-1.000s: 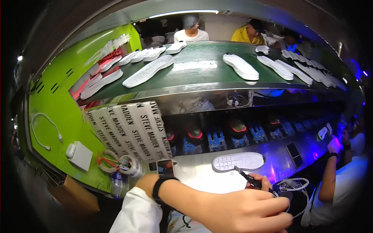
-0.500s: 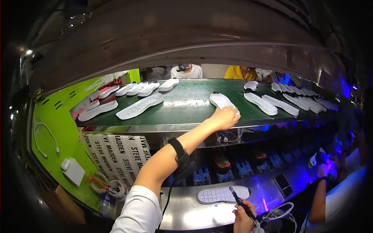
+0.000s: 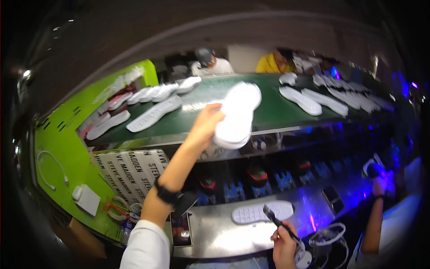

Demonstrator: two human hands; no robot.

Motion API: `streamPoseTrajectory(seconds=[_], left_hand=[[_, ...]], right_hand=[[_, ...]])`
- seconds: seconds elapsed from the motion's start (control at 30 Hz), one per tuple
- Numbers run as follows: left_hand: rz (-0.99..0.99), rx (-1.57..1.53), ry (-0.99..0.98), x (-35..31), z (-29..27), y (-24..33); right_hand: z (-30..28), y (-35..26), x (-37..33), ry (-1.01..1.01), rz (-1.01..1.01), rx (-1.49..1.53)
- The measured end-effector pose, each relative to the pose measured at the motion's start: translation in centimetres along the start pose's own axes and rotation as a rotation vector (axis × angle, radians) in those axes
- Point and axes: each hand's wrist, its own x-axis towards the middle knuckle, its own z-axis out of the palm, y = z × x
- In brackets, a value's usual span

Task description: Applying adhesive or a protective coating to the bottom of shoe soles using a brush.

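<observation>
My left hand [image 3: 208, 122] grips a white shoe sole [image 3: 237, 114] by its side and holds it up in front of the green conveyor belt [image 3: 264, 114]; the sole is blurred by motion. Low in the view, my right hand [image 3: 285, 244] is closed around a black-handled brush [image 3: 283, 225]. Its pale tip points up and left, just over a second white sole [image 3: 251, 212] that lies flat on the metal bench [image 3: 215, 242], studded side up. Whether tip and sole touch I cannot tell.
More white soles [image 3: 156, 114] lie along the belt on both sides. A phone [image 3: 181, 231] rests by my left forearm, a dark device [image 3: 332, 199] at the bench's right. White tubing [image 3: 329, 235] coils beside my right hand. A co-worker's arm [image 3: 374, 219] is at right; tape rolls [image 3: 117, 208] stand left.
My left hand has lifted the sole off the belt and brought it up and to the left, turning its smooth face toward me. The brush stays over the bench sole. The view has shifted slightly.
</observation>
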Motion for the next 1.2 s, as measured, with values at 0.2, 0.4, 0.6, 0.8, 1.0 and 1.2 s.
streamPoseTrajectory(seconds=[0.2, 0.4, 0.6, 0.8, 1.0, 1.2], left_hand=[[-0.514, -1.359, -0.407, -21.6, -5.8, -6.6], [-0.923, -1.494, -0.189, -34.3, -3.4, -16.8], [-0.834, -1.198, 0.074, -36.8, -3.5, -21.7], [-0.697, -1.263, -0.197, -35.0, -4.1, -20.5], [-0.79, -1.615, -0.21, -31.9, -4.4, -18.2], [-0.773, -1.495, -0.455, -28.7, -5.7, -16.9]], right_hand=[[0.9, -0.5, -1.1, 0.026, 0.224, 0.331], [3.7, 1.5, -3.4, -0.229, 0.321, -0.133], [6.4, 4.6, -5.4, -0.769, -0.852, -0.944], [6.9, 5.9, -7.2, -0.584, -0.767, -1.108], [6.9, 6.4, -7.4, -0.637, -0.599, -1.164], [5.6, 5.6, -6.5, -0.939, -0.314, -0.82]])
